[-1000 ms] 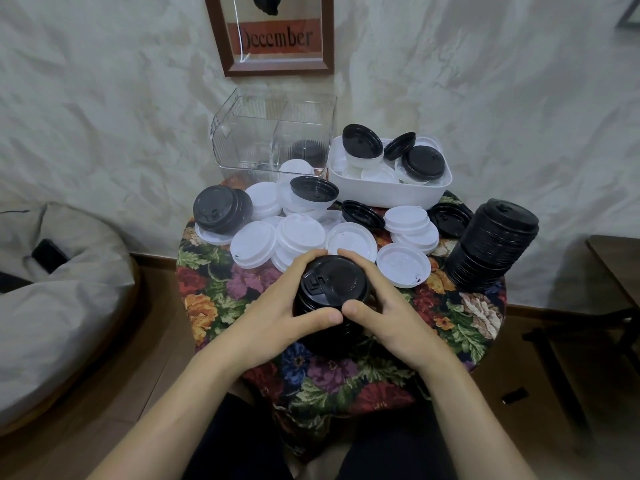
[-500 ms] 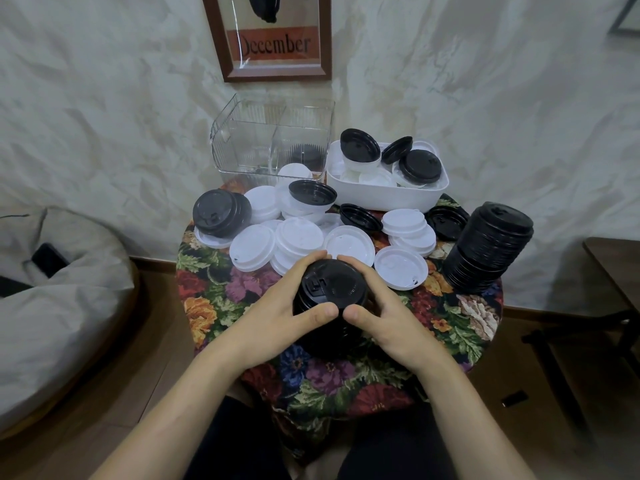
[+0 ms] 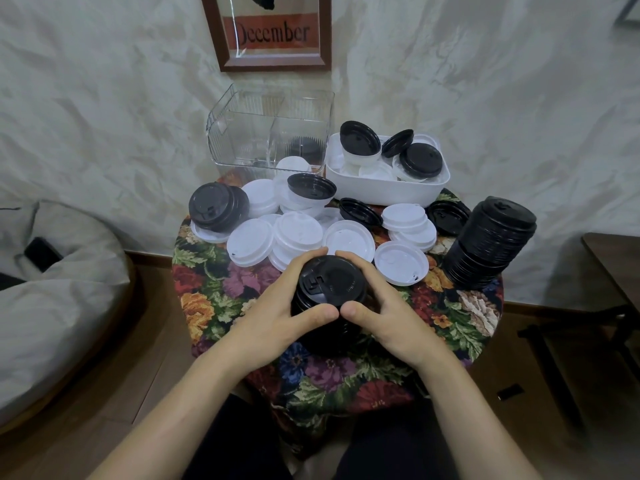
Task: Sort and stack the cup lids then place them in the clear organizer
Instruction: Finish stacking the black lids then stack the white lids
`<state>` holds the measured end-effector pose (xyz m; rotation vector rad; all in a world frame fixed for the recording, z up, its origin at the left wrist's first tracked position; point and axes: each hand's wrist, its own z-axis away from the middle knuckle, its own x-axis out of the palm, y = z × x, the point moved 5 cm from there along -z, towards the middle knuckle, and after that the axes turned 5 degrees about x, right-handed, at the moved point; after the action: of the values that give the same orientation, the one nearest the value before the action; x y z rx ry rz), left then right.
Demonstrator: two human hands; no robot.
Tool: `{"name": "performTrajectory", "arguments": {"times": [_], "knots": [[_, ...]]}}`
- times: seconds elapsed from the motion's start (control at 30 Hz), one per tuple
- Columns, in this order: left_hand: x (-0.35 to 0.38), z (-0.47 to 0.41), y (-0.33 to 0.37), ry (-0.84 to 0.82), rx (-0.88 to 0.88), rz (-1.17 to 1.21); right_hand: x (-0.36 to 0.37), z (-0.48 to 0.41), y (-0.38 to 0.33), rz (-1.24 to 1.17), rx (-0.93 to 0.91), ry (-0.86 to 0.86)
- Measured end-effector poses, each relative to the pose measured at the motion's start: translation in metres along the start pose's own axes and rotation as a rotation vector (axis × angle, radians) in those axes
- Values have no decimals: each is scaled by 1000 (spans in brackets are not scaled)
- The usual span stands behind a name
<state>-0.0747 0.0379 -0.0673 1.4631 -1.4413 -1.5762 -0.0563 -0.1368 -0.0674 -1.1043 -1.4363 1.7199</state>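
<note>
A stack of black cup lids (image 3: pixel 330 282) stands on the floral tablecloth near the table's front edge. My left hand (image 3: pixel 277 306) grips its left side and my right hand (image 3: pixel 388 313) grips its right side, thumbs nearly touching in front. Loose white lids (image 3: pixel 299 233) and a few black lids (image 3: pixel 360 211) lie scattered behind it. A tall leaning stack of black lids (image 3: pixel 491 244) stands at the right. The clear organizer (image 3: pixel 270 129) sits at the back against the wall, with a dark lid showing through its right compartment.
A white tub (image 3: pixel 388 192) holding mixed black and white lids sits beside the organizer. Another short black stack (image 3: pixel 218 206) rests at the left. The small round table (image 3: pixel 214 299) has a grey cushion to its left and dark furniture to its right.
Both hands stay wrapped round the black stack; my thumbs have drawn slightly closer together. The view has shifted a little.
</note>
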Motion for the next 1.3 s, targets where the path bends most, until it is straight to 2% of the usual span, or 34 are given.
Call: {"name": "performTrajectory", "arguments": {"times": [0.53,0.73,0.8,0.9,0.97,1.13,1.3], "knots": [[-8,-1,-6,11,59,36,1,0,-5,103,-1,3],[-41,-9,-5,399,90,-12,4,1,-5,102,19,11],[-64,-13,-8,544,102,-148,4,2,-5,105,22,10],[-103,-20,-19,705,133,-488,4,2,-4,100,29,10],[-124,-27,-32,727,65,-636,5,2,-4,100,29,12],[-161,-43,-76,646,-281,-634,5,1,-3,102,24,8],[-161,-49,-75,614,-294,-508,5,1,-1,102,22,8]]}}
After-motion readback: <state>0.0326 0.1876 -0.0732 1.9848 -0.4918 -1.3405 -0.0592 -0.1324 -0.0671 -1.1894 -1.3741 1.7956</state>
